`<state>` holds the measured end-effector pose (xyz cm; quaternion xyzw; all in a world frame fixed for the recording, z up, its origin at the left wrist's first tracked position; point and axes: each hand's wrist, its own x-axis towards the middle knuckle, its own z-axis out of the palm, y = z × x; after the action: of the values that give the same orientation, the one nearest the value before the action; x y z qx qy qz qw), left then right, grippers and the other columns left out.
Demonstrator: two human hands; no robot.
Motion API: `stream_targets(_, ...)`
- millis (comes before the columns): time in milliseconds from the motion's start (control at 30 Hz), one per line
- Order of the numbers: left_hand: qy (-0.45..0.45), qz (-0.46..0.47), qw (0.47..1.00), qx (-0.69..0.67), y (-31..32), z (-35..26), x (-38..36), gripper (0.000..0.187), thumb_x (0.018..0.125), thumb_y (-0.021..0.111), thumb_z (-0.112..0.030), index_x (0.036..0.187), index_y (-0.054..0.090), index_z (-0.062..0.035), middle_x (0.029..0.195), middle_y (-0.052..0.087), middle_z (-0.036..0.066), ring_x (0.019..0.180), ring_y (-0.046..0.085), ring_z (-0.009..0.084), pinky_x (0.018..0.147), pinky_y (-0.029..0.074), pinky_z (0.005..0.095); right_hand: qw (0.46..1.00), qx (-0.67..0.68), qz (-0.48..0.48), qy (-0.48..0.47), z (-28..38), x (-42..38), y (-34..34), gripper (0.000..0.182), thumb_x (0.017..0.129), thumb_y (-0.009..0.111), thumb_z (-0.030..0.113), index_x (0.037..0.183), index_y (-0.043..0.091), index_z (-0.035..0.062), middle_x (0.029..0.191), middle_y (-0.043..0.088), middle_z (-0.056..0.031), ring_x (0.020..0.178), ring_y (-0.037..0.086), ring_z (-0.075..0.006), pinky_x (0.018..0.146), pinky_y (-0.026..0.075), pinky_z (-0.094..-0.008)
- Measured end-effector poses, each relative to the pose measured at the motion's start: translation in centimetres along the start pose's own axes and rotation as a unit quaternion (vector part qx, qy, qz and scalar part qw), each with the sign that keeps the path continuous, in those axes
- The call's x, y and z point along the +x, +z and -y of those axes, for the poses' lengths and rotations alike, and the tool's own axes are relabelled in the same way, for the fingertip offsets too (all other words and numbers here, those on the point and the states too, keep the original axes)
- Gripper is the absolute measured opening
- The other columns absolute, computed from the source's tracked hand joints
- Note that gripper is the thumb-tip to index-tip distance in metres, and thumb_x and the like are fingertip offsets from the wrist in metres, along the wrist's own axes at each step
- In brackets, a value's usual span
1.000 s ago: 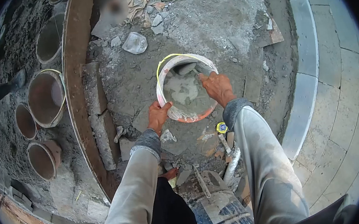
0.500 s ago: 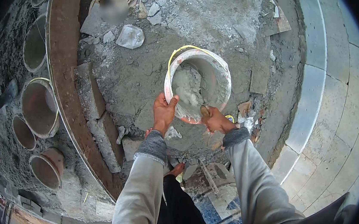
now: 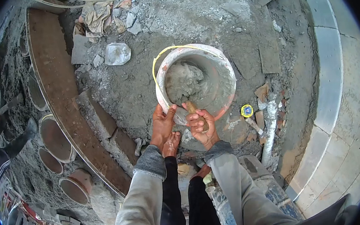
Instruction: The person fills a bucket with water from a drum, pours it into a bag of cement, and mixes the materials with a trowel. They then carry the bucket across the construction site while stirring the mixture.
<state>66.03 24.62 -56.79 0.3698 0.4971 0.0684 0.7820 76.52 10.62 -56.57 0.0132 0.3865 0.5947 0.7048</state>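
A white-rimmed bucket (image 3: 229, 71) with a yellow handle stands on the rough ground in front of me. Grey wet mortar (image 3: 184, 78) is heaped in its left part, with smears on the inner wall. My left hand (image 3: 162, 125) grips the near-left rim, thumb on the edge. At the near rim, my right hand (image 3: 202, 127) is wrapped round the wooden handle of a trowel (image 3: 191, 107). The trowel's working end reaches into the bucket and is mostly hidden by the mortar and rim.
Several mortar-stained buckets (image 3: 57, 139) stand left, beyond a curved brown board (image 3: 51, 60). A person's leg (image 3: 20, 138) shows there. A yellow-and-blue round object (image 3: 247, 111) and a whitish pipe-like piece (image 3: 271, 132) lie right, before the pale kerb (image 3: 329, 67). A clear plastic bag (image 3: 117, 53) lies ahead.
My right hand, with the trowel, has moved left along the near rim, closer to my left hand. The view has shifted, bringing both my feet and the round yellow object into clearer sight.
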Motion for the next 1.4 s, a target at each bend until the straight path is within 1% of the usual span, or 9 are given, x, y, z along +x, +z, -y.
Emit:
stream_targets(200, -0.124, -0.037, 0.991, 0.036, -1.1, -1.8, 3.4, 0.028, 0.084, 0.064, -0.01, 0.111, 0.059, -0.0041, 0.093, 0.067, 0.004, 0.075, 0.067, 0.015, 0.063, 0.06, 0.0321, 0.897, 0.35, 0.213, -0.167, -0.6, 3.7, 3.0, 0.067, 0.093, 0.051, 0.011, 0.138, 0.011, -0.0176, 0.091, 0.051, -0.0119, 0.066, 0.061, -0.0154, 0.057, 0.054, -0.0252)
stream_targets(333, -0.146, 0.001, 0.989, 0.027, 1.0, -2.9, 4.5, 0.025, 0.079, 0.064, -0.006, 0.103, 0.06, 0.0, 0.086, 0.066, 0.008, 0.076, 0.067, 0.0204, 0.063, 0.059, 0.0346, 0.959, 0.203, 0.152, -0.126, 2.1, -1.4, 3.6, 0.065, 0.092, 0.054, 0.016, 0.138, 0.02, -0.0153, 0.089, 0.054, -0.0117, 0.064, 0.06, -0.014, 0.055, 0.053, -0.0238)
stream_targets(433, -0.18, 0.055, 0.98, 0.062, 1.1, -0.8, 4.8, 0.031, 0.075, 0.061, -0.001, 0.105, 0.059, 0.0022, 0.091, 0.064, 0.01, 0.08, 0.066, 0.0237, 0.065, 0.059, 0.0368, 0.96, -0.219, -0.144, -0.095, 3.7, -7.6, 7.1, 0.051, 0.09, 0.055, 0.014, 0.132, 0.038, -0.01, 0.09, 0.057, -0.0111, 0.063, 0.059, -0.0145, 0.053, 0.052, -0.0254)
stream_targets(533, -0.129, 0.019, 0.983, 0.13, 4.6, -1.8, 1.8, 0.039, 0.073, 0.057, 0.004, 0.113, 0.055, 0.0038, 0.1, 0.063, 0.01, 0.085, 0.065, 0.0228, 0.067, 0.057, 0.0367, 0.684, -0.627, -0.373, -0.011, 3.5, -12.3, 11.8, 0.038, 0.086, 0.058, 0.018, 0.12, 0.053, 0.0034, 0.089, 0.062, -0.0108, 0.064, 0.06, -0.0189, 0.056, 0.052, -0.0318)
stream_targets(600, -0.066, -0.016, 0.987, 0.143, 7.5, -2.0, -2.1, 0.045, 0.074, 0.053, 0.007, 0.119, 0.053, 0.004, 0.104, 0.062, 0.009, 0.086, 0.063, 0.0211, 0.068, 0.056, 0.0341, 0.394, -0.845, -0.361, -0.001, 4.1, -15.5, 12.9, 0.04, 0.082, 0.059, 0.017, 0.12, 0.054, 0.0057, 0.092, 0.065, -0.0202, 0.072, 0.065, -0.033, 0.065, 0.053, -0.0425)
stream_targets(733, 0.027, 0.061, 0.996, 0.06, 9.1, -4.5, -13.3, 0.053, 0.075, 0.048, 0.01, 0.127, 0.05, 0.001, 0.106, 0.063, 0.006, 0.087, 0.06, 0.016, 0.07, 0.05, 0.0282, 0.206, -0.919, -0.326, -0.082, 1.7, -19.0, 14.3, 0.044, 0.079, 0.058, 0.013, 0.121, 0.052, 0.0024, 0.092, 0.065, -0.0275, 0.087, 0.063, -0.046, 0.076, 0.05, -0.0515)
stream_targets(1067, 0.065, 0.067, 0.988, 0.125, 10.1, -5.9, -41.3, 0.059, 0.069, 0.049, 0.011, 0.127, 0.05, 0.0007, 0.107, 0.063, 0.006, 0.093, 0.059, 0.0163, 0.079, 0.049, 0.0279, 0.208, -0.963, -0.165, -0.044, -12.7, -41.6, 11.9, 0.052, 0.079, 0.057, 0.013, 0.128, 0.048, -0.0001, 0.086, 0.064, -0.0299, 0.083, 0.064, -0.0446, 0.074, 0.052, -0.0506)
stream_targets(1267, 0.069, 0.07, 0.994, 0.05, 11.3, -5.4, -62.8, 0.056, 0.067, 0.052, 0.011, 0.122, 0.052, 0.0018, 0.106, 0.063, 0.007, 0.094, 0.062, 0.0193, 0.078, 0.05, 0.0298, 0.275, -0.921, -0.182, -0.208, -23.4, -59.0, 9.1, 0.042, 0.082, 0.057, 0.013, 0.121, 0.05, 0.0001, 0.079, 0.063, -0.0264, 0.066, 0.065, -0.0394, 0.06, 0.051, -0.0467)
stream_targets(1400, 0.107, 0.096, 0.987, 0.072, 10.2, -2.9, -73.2, 0.062, 0.068, 0.05, 0.012, 0.129, 0.046, 0.002, 0.11, 0.061, 0.008, 0.095, 0.061, 0.0202, 0.081, 0.051, 0.0315, 0.618, -0.761, -0.153, -0.126, -30.8, -66.7, 7.6, 0.022, 0.085, 0.061, 0.008, 0.103, 0.05, 0.0042, 0.065, 0.051, -0.0037, 0.045, 0.05, -0.0116, 0.037, 0.038, -0.0289)
